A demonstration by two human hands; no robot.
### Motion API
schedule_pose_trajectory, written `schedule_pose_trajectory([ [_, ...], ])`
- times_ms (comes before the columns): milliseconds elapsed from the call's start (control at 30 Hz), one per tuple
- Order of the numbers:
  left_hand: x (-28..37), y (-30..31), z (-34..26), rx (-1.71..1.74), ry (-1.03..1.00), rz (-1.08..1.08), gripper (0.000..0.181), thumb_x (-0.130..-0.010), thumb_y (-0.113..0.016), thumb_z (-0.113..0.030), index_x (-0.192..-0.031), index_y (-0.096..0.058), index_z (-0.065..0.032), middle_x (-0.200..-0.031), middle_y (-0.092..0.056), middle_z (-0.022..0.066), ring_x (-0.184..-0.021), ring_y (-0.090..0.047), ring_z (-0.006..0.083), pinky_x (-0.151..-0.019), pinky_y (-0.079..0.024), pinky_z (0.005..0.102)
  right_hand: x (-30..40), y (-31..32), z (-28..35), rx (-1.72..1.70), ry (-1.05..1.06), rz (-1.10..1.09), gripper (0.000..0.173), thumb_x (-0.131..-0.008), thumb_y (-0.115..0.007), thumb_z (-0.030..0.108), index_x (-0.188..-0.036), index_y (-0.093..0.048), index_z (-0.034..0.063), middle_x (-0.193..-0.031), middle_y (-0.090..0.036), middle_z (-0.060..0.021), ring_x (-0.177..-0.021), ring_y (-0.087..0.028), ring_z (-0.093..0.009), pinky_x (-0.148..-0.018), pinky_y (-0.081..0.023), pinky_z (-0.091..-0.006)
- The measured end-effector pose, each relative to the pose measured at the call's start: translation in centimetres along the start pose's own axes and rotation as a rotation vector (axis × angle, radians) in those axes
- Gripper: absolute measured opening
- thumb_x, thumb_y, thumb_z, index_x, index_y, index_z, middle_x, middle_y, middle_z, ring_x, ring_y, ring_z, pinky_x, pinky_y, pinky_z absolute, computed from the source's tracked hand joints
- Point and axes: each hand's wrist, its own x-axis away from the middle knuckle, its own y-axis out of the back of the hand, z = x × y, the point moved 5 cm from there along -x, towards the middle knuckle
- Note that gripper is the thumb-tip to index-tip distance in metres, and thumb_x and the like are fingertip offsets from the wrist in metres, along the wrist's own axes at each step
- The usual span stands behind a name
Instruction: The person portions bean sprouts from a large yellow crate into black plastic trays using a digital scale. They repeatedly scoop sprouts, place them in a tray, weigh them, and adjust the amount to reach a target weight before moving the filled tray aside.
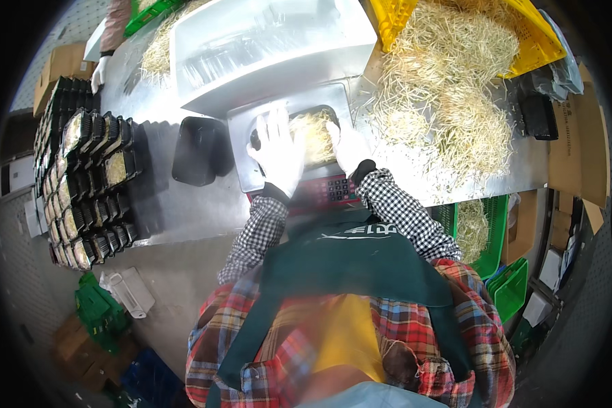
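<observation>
A black plastic tray (257,145) sits on the metal pan (240,163) of a digital scale with a red keypad panel (339,188). Pale bean sprouts (313,136) lie in it. My left hand (280,150), in a white glove, is spread over the tray's left part, fingers apart. At the tray's right side, my right hand (348,145), also gloved, rests its fingertips against the sprouts and rim; whether it pinches anything is not clear. Just left of the scale, empty black trays (201,150) lie on the steel table (183,209).
Loose sprouts (453,107) heap on the right, spilling from a yellow crate (535,38). A large white box (270,46) stands behind the scale. Stacked filled trays (86,183) tower at left. A co-worker's gloved hand (100,74) is at upper left. Green crates (509,288) stand lower right.
</observation>
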Motion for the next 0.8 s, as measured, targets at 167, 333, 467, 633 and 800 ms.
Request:
schedule_pose_trajectory([
  [167, 0.0, 0.6, 1.8, 0.436, 0.076, -0.083, 0.075, -0.091, -0.062, -0.033, -0.151, -0.030, -0.0033, -0.154, -0.032, 0.0209, -0.145, -0.025, 0.0345, -0.115, -0.019, 0.0515, -0.5, -0.8, -1.4, -0.042, 0.058, -0.099, 0.046, -0.100, -0.041, 0.045, -0.110, -0.057, 0.0027, -0.098, -0.064, -0.0327, -0.096, -0.060, -0.051, -0.086, -0.046, -0.0543],
  [333, -1.5, -6.3, 9.0, 1.552, 0.710, -0.003, 0.034, -0.091, -0.068, -0.016, -0.115, -0.061, 0.0065, -0.112, -0.066, 0.0129, -0.101, -0.061, 0.0193, -0.088, -0.048, 0.0314, -0.3, -0.9, -1.2, 0.005, 0.052, -0.107, 0.050, -0.101, -0.041, 0.047, -0.117, -0.062, 0.0041, -0.096, -0.067, -0.0278, -0.093, -0.063, -0.045, -0.086, -0.048, -0.0494],
  [467, -1.2, -7.8, 10.4, 1.861, 0.795, 0.165, 0.022, -0.092, -0.068, -0.017, -0.104, -0.069, 0.0017, -0.104, -0.069, 0.0071, -0.096, -0.062, 0.0140, -0.085, -0.049, 0.0271, -0.5, -0.5, -0.8, 0.011, 0.087, -0.084, 0.053, -0.099, -0.044, 0.049, -0.128, -0.055, 0.0052, -0.099, -0.066, -0.0295, -0.095, -0.063, -0.047, -0.085, -0.048, -0.0513],
  [633, 0.4, -3.6, 11.8, 1.748, 0.812, 0.030, 0.044, -0.095, -0.064, -0.036, -0.120, -0.060, -0.0007, -0.107, -0.064, 0.0057, -0.089, -0.061, 0.0124, -0.080, -0.050, 0.0280, -0.2, 4.5, 5.5, 0.333, 0.533, -0.484, 0.073, -0.093, -0.055, 0.051, -0.142, -0.039, -0.0009, -0.099, -0.067, -0.0217, -0.092, -0.065, -0.036, -0.085, -0.051, -0.0462],
  [800, 8.9, -3.5, 8.1, 1.906, 1.091, -0.308, 0.038, -0.097, -0.059, -0.043, -0.113, -0.056, -0.0087, -0.094, -0.058, 0.0034, -0.074, -0.058, 0.0133, -0.068, -0.050, 0.0266, -2.9, -2.1, 13.5, 0.445, 0.702, -0.070, 0.060, -0.096, -0.052, 0.043, -0.138, -0.047, 0.0016, -0.120, -0.063, -0.0178, -0.115, -0.057, -0.030, -0.103, -0.040, -0.0444],
])
